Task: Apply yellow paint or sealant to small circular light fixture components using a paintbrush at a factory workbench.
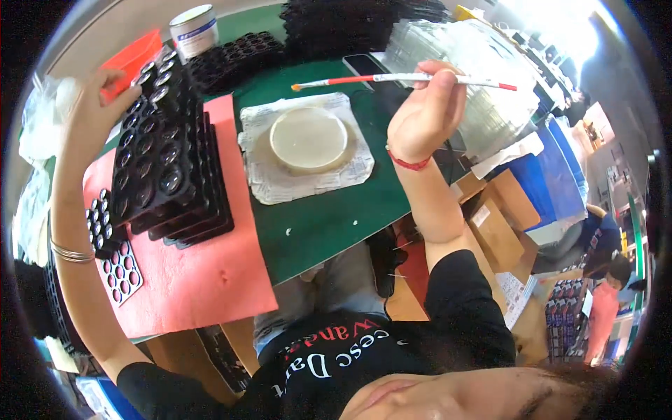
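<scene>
My right hand (430,112) is closed around a red-and-white paintbrush (388,78). Its orange-tinted tip points left, above a round dish (309,138) of pale, cloudy contents on a folded, print-covered white paper pad. At the far left, my left hand (98,105) reaches over the far end of a black tray (150,168) stacked on others. A gap shows between its thumb and fingers, and one fingertip is close to short black cylinders (164,96) standing in the tray's far pockets. Whether it touches them is unclear. Nearer pockets hold dark, shiny round pieces.
A pink foam sheet (210,280) lies under the trays on the green table (308,238). Beside them sit a small black block of parts (105,227) and a holed plate (122,273). Behind are an orange bin (136,56), a white tin (194,31), a phone (364,66) and clear plastic trays (462,77).
</scene>
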The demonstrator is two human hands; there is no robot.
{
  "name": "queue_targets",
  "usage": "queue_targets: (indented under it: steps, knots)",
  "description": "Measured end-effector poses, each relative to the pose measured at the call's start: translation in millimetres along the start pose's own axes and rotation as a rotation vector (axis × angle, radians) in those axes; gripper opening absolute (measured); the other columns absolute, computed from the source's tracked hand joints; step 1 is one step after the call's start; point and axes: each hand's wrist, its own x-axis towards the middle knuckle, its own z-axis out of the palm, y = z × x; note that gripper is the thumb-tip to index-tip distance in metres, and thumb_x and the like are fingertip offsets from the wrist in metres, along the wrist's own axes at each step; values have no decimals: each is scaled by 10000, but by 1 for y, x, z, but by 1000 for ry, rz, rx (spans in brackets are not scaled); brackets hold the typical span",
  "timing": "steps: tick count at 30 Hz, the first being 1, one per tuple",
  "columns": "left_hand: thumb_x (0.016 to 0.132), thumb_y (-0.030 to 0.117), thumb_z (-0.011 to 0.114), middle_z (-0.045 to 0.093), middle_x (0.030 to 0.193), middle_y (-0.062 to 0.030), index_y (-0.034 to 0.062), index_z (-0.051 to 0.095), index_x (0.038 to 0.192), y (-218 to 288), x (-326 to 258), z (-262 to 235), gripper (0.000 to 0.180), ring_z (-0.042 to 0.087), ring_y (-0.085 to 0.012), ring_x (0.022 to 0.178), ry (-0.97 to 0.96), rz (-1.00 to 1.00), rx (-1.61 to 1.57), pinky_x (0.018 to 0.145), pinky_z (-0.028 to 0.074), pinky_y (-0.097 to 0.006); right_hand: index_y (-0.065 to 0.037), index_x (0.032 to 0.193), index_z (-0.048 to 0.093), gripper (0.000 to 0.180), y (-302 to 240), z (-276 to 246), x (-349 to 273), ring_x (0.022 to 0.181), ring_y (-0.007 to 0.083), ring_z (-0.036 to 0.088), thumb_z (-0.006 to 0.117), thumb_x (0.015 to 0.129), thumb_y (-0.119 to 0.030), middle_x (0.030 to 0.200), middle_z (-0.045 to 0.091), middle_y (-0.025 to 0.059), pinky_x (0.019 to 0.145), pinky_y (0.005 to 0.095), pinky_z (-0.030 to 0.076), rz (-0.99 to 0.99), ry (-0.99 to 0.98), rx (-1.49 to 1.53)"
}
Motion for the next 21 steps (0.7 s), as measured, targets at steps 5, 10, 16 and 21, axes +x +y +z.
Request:
queue_targets:
  steps: [5, 10, 16, 21]
  knots:
    - [748, 233, 621, 561, 714, -21, -3, 592, 864, -2, 13, 2, 265, 459, -81, 662, -307, -255, -200, 639, 379, -219, -9, 833, 501, 205, 3, -9, 12, 683, 103, 397, 459, 866, -206, 803, 520, 57, 652, 240, 325, 62, 76, 71]
    - [758, 189, 604, 563, 738, -14, -2, 583, 901, -6, 9, 13, 238, 494, -78, 693, -363, -202, -295, 645, 393, -220, -7, 770, 547, 284, 7, -9, 13, 615, 98, 435, 459, 868, -258, 727, 538, 48, 572, 218, 348, 8, 74, -41]
    - [761, 159, 615, 552, 740, -12, 6, 560, 949, -5, 4, 11, 248, 508, -64, 683, -211, -208, -329, 622, 397, -191, -9, 774, 551, 259, 10, -2, 9, 616, 85, 436, 475, 865, -239, 743, 561, 46, 573, 210, 350, 26, 35, -32]
    - [782, 106, 585, 512, 817, -9, 26, 517, 1007, 46, -31, -19, 248, 460, -58, 706, 143, -92, -546, 629, 375, -174, -23, 774, 552, 201, 10, -13, 14, 611, 52, 423, 526, 843, -210, 731, 562, 22, 558, 197, 338, 85, 73, -37]
